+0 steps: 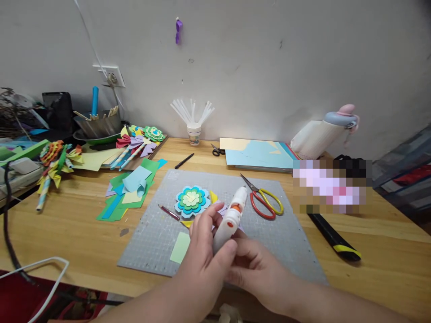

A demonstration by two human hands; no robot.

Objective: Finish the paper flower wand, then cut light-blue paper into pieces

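Left hand (205, 255) closed around white glue gun (231, 220), nozzle pointing up and away, above grey cutting mat (148, 242). Right hand (257, 264) curled just beside gun handle; cannot tell what it holds. On mat, layered paper flower (192, 202) left of gun, scissors (257, 191) right. Farther, paper cup (194, 135) holding white straws (193, 112), its print too small for reading.

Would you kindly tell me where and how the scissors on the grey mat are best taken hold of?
I would grip the scissors by their red and yellow handles, coming with the right hand from the near right side. They appear to lie flat on the mat, loops toward the person, while the pointed blades face away to the far left.
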